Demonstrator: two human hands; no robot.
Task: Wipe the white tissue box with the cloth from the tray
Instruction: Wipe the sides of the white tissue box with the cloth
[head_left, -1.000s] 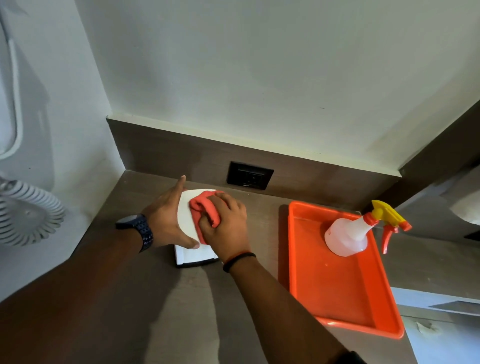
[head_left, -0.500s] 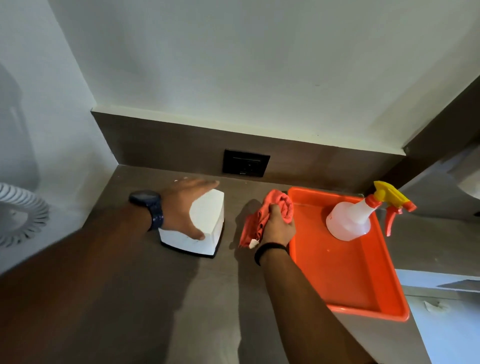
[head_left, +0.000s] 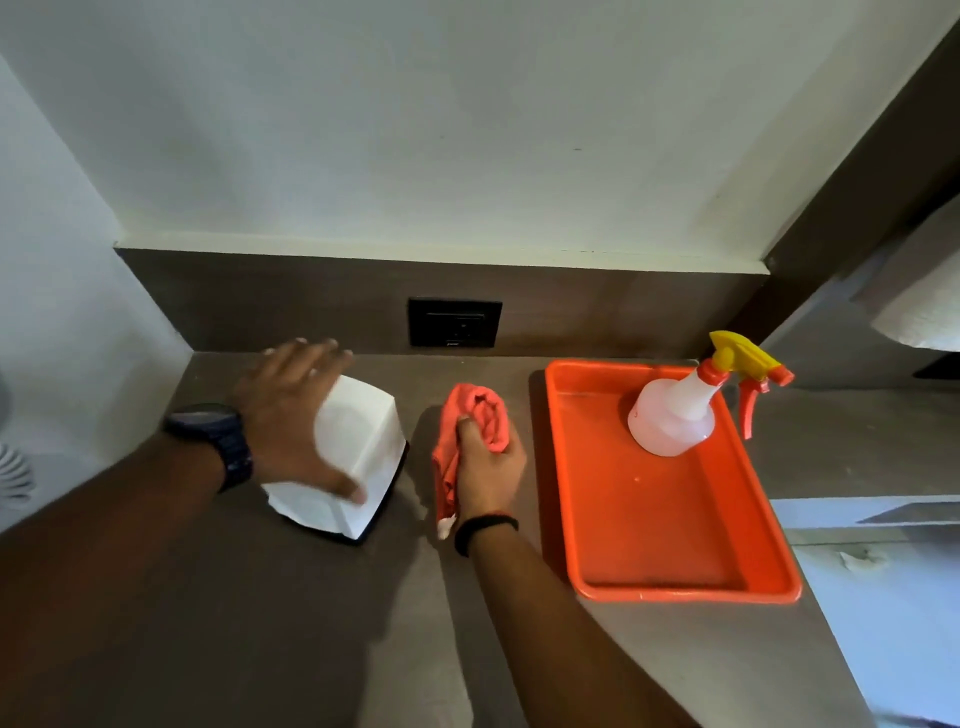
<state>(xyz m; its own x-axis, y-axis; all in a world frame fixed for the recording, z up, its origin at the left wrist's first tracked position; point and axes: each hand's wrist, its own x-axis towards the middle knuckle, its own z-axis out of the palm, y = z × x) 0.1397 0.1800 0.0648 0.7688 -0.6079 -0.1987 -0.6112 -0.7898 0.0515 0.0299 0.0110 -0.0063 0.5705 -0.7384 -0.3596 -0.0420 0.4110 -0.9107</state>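
Two hands over the brown counter (head_left: 291, 623), and they're apart. Left hand (head_left: 291, 421), watch (head_left: 215, 441) on the wrist, is spread flat across the white tissue box (head_left: 363, 447), fingers splayed over the top and thumb down the near side, pressing on it rather than closing round it. That box sits on the counter at an angle to the wall, a dark base showing along its right edge. Right hand (head_left: 488, 467), black band (head_left: 485, 527) at the wrist, is clenched on the bunched orange cloth (head_left: 475, 415); the cloth bulges out above the fist and a tail hangs down on the left side of the hand. Cloth is clear of the box, in the gap between box and orange tray (head_left: 670, 587), not touching either. Tray lies on the right of the counter, with a spray bottle (head_left: 672, 415) standing in its far end, yellow and red trigger head tipped toward the right. Dark wall socket (head_left: 454, 322) sits in the back panel, behind the gap
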